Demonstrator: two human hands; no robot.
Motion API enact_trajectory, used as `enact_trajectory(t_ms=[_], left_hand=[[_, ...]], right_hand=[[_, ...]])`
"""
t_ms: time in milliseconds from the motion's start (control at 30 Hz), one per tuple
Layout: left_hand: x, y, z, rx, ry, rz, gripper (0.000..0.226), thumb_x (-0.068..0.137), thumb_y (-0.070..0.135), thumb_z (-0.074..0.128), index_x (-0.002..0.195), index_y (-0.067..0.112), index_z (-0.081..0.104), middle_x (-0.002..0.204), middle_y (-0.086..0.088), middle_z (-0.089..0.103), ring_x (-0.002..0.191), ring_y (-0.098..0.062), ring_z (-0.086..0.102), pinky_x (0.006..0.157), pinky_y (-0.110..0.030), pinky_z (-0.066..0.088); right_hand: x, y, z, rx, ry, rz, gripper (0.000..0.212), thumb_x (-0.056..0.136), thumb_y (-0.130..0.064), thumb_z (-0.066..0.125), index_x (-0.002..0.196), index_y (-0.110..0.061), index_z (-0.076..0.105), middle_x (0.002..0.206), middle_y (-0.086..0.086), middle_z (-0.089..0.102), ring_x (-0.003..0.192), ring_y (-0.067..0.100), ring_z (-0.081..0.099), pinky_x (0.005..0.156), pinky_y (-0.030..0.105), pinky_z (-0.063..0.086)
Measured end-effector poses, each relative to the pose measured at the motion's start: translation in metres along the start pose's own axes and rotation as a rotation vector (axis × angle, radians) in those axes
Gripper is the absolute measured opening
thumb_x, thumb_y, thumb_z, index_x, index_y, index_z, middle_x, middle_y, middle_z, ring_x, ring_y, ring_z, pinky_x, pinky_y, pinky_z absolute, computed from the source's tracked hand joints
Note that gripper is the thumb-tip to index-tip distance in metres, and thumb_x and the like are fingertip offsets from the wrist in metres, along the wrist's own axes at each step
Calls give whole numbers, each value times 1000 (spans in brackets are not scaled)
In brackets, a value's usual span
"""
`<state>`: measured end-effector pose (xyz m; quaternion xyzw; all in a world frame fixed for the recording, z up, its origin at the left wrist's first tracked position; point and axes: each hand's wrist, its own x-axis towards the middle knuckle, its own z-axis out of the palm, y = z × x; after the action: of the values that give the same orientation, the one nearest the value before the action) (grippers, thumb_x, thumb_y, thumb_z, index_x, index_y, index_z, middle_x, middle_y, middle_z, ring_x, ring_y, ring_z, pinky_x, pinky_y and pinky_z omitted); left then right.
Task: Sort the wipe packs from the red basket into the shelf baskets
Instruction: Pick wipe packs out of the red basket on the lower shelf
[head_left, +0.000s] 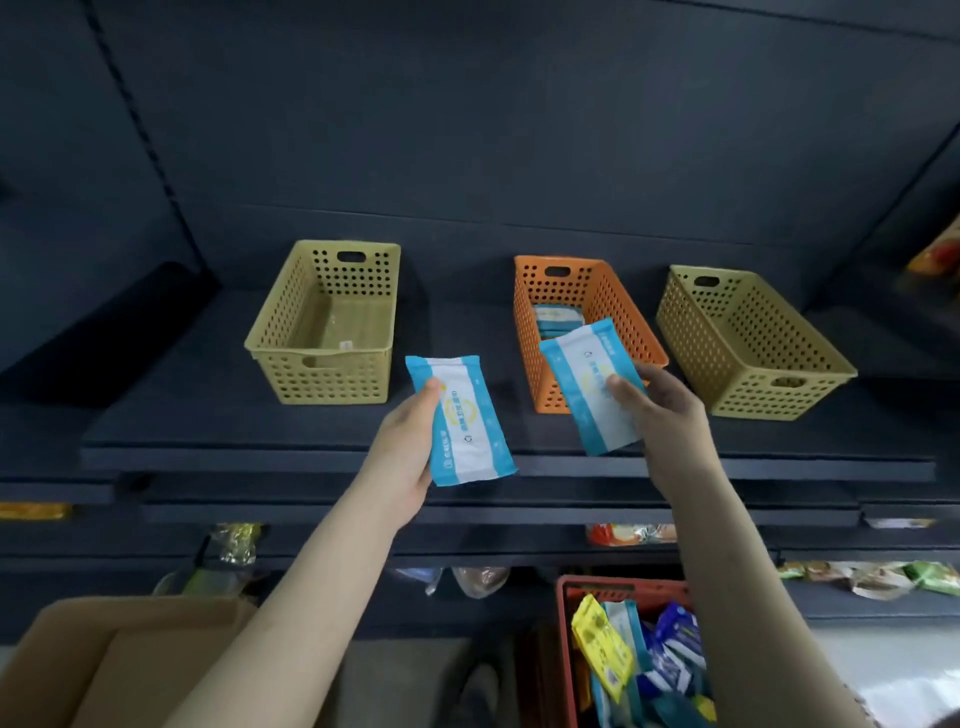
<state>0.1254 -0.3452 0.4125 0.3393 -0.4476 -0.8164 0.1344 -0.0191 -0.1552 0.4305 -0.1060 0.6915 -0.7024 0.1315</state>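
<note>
Holding one blue wipe pack (460, 421) in left hand (402, 447) fingers, another pack (592, 387) in right hand (660, 415), before orange basket (524, 312)

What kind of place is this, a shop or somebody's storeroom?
Most likely a shop aisle or a mock-up of one. Dark tiered shelving carries an orange basket, packaged snacks lie on lower shelves, and a red basket of wipe packs waits below.

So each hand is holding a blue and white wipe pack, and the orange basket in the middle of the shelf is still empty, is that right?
Not quite. The left hand and right hand do each hold a blue and white wipe pack, but the orange basket in the middle of the shelf is not empty: the head view shows similar packs already lying in it.
</note>
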Motion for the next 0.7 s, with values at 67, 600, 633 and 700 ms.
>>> enact_trajectory(t_ms=[67, 600, 633, 700], left_hand=[[25, 11, 7, 6, 15, 30, 29, 96, 42, 52, 118, 25, 60, 113, 2, 69, 99, -15, 68, 78, -36, 56], [203, 62, 59, -126, 176, 32, 39, 92, 5, 58, 130, 9, 48, 115, -13, 67, 96, -24, 69, 60, -37, 60], [204, 63, 58, -173, 174, 17, 41, 92, 4, 58, 132, 9, 48, 114, -13, 68, 98, -25, 69, 60, -37, 60], [214, 67, 56, -233, 181, -6, 44, 91, 3, 58, 133, 8, 49, 116, -14, 68, 101, -26, 68, 60, -37, 60]], right_hand=[[32, -5, -1, 24, 26, 4, 19, 87, -17, 70, 104, -23, 68, 99, -1, 70, 83, 12, 69, 68, 26, 57], [299, 7, 21, -1102, -497, -15, 35, 81, -23, 75, 115, -21, 69, 117, 0, 63, 94, 13, 58, 72, 21, 44], [300, 11, 26, -1122, -531, -10, 36, 82, -25, 74, 117, -21, 68, 121, 1, 62, 99, 15, 57, 78, 24, 44], [305, 21, 35, -1151, -593, 18, 39, 84, -26, 72, 122, -21, 65, 125, 1, 61, 102, 15, 57, 77, 25, 44]])
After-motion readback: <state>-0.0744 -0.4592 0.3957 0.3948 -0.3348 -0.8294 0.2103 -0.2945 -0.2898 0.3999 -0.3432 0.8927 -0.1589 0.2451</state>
